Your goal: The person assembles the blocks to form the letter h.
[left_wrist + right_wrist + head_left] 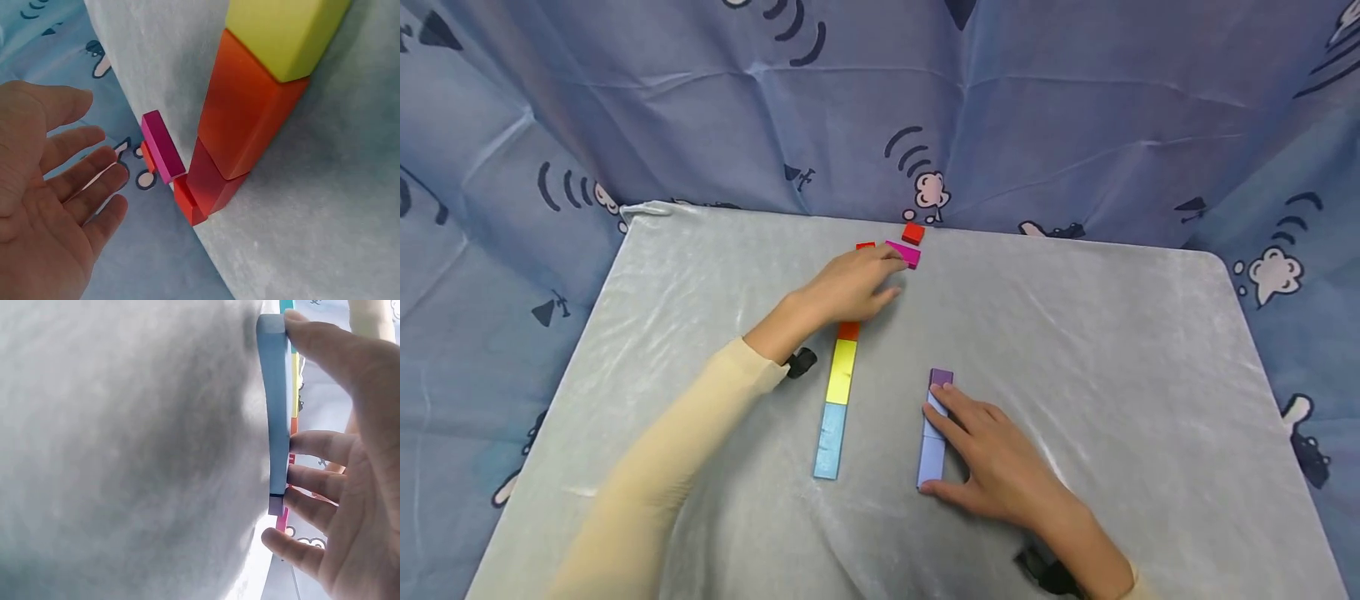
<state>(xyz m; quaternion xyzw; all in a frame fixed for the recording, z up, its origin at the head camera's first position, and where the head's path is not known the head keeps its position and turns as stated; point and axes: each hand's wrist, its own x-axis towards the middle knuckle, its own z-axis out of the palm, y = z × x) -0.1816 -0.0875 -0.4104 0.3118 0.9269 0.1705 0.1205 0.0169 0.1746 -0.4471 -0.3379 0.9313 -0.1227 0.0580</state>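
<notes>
I find the right grip (992,457) spread, fingertips touching the lavender blocks (932,458); the left grip (852,285), fingers apart, reaches the magenta block (162,147) near the surface (1075,333) edge, contact unconfirmed. Light, even pressure should keep alignment.

The left arm (658,458) was extended farther forward than the right arm (1086,533), the left hand (853,283) having its fingers (87,170) loosely extended, while the right hand (992,454) lay back uppermost, thumb (325,344) spread from its fingers.
</notes>
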